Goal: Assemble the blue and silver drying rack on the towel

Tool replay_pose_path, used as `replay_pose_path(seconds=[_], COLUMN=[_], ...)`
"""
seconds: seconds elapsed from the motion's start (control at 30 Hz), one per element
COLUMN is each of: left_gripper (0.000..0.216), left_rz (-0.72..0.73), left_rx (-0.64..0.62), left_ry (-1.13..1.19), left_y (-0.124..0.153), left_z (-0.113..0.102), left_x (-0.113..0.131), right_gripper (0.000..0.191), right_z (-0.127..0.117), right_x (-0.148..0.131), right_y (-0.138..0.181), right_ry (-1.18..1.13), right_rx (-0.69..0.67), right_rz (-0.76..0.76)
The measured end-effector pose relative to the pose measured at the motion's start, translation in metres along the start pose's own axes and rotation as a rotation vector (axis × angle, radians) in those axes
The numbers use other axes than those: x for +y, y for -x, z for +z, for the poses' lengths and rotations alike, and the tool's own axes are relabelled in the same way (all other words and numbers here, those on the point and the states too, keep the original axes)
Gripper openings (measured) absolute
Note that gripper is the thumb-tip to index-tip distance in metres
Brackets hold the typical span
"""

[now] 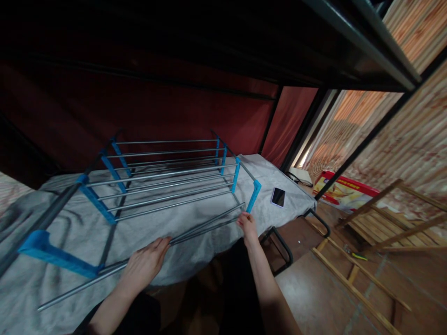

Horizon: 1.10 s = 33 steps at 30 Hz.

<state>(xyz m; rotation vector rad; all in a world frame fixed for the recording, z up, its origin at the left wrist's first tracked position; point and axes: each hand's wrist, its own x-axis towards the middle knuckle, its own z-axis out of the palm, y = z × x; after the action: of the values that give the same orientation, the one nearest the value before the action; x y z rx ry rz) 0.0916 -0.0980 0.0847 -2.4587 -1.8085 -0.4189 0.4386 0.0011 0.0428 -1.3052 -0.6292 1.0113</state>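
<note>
A rack frame of grey metal tubes [167, 175] joined by blue plastic brackets [96, 203] lies on a grey cloth. My left hand [148, 260] is closed round a loose metal tube [84, 287], which slants across the rack's near side. One tube end sticks out past the near-left blue bracket [59, 256]. Another tube [209, 229] runs beside it, and the two cross near my left fingers. My right hand [247, 226] pinches that second tube's right end, just below the near-right blue bracket [253, 195]. Its fingertips partly hide the joint.
The grey cloth [195, 260] covers a bed-like surface under a dark overhead frame. A phone [278, 197] lies right of the rack. Farther right are a red and yellow box [345, 190], a wooden stool [394, 223], a wooden ladder-like frame [359, 279] and black metal loops [279, 246].
</note>
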Motion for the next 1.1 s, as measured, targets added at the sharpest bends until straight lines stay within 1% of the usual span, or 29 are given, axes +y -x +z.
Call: replay_pose_path(seconds=[0.1,0.13,0.17,0.27,0.33,0.53,0.7,0.87,1.0,1.1], left_gripper=[0.043,0.043,0.043,0.042,0.041,0.041,0.042,0.042,0.042,0.042], left_rz=[0.019,0.027,0.033,0.044,0.047,0.042,0.046,0.028,0.028,0.03], left_rx=[0.006,0.01,0.016,0.027,0.025,0.02,0.024,0.04,0.032,0.05], left_ry=[-0.014,-0.02,-0.025,-0.034,-0.026,-0.023,-0.008,0.018,0.026,0.049], left_y=[-0.002,-0.002,-0.002,-0.003,-0.005,-0.013,-0.015,-0.017,-0.019,-0.02], left_z=[0.005,0.007,0.01,0.016,0.017,0.015,0.018,0.022,0.022,0.021], left_x=[0.002,0.002,0.002,0.004,0.006,0.01,0.011,0.013,0.014,0.014], right_gripper=[0.012,0.012,0.012,0.016,0.017,0.017,0.015,0.017,0.016,0.014], right_z=[0.008,0.009,0.01,0.01,0.01,0.012,0.012,0.012,0.012,0.011], right_x=[0.005,0.004,0.002,-0.002,-0.001,0.003,0.003,0.004,0.004,0.002], right_y=[0.002,0.001,0.0,-0.003,-0.004,-0.008,-0.013,-0.015,-0.015,-0.014], right_ry=[-0.277,-0.356,-0.403,-0.448,-0.445,-0.414,-0.415,-0.394,-0.41,-0.42], right_rx=[-0.191,-0.231,-0.253,-0.275,-0.257,-0.19,-0.186,-0.165,-0.158,-0.151], right_rz=[0.249,0.301,0.321,0.311,0.298,0.316,0.325,0.303,0.303,0.313])
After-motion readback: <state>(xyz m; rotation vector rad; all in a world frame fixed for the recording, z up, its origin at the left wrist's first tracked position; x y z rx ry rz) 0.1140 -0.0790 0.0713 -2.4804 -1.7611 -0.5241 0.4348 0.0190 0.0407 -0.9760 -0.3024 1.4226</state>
